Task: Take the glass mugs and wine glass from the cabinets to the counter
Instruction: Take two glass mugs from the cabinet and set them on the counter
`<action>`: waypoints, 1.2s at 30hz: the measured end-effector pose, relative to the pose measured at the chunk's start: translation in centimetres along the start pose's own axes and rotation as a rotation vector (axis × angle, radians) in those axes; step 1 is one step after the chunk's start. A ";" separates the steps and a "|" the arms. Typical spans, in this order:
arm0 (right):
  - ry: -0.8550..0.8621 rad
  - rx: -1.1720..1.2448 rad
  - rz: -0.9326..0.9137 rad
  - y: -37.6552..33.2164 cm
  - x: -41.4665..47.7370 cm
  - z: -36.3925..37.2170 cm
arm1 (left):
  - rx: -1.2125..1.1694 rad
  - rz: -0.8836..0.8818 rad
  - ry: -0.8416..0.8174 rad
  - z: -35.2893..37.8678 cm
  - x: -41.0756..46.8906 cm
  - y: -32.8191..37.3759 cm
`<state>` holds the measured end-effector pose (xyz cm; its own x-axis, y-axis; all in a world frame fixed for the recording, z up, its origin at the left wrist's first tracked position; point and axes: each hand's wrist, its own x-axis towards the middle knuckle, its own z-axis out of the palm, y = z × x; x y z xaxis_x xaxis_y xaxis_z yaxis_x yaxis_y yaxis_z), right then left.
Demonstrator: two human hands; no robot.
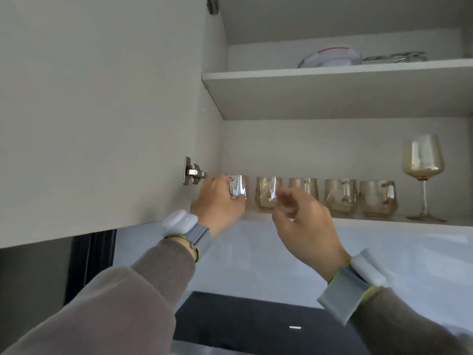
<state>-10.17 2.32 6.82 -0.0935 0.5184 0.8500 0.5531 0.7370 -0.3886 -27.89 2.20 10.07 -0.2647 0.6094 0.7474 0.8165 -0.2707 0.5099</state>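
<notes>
- holding the first amber glass mug (239,188) at the left end of the row, my left hand (219,204) is wrapped around it.
- my right hand (303,221) is at the second amber glass mug (267,192), fingers curled loose; i cannot tell if it grips.
- three more mugs and the tall amber wine glass (423,172) stand on the white cabinet shelf (371,222).
</notes>
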 end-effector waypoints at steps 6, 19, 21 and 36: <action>0.019 -0.132 0.189 2.3 6.5 3.3 | -0.104 -0.079 0.097 3.9 5.3 -2.3; 0.091 -0.133 0.437 2.6 11.6 6.9 | -0.323 -0.233 0.145 6.6 9.4 -4.0; 0.064 -0.036 0.515 2.6 12.4 7.1 | -0.282 -0.245 0.110 6.6 9.7 -4.0; 0.069 0.118 0.598 5.3 14.9 9.8 | -0.173 -0.223 0.049 6.9 9.8 -3.3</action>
<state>-16.77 18.21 13.89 0.2610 0.8307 0.4917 0.3974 0.3717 -0.8390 -29.69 14.19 12.78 -0.4560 0.6322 0.6264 0.6365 -0.2602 0.7260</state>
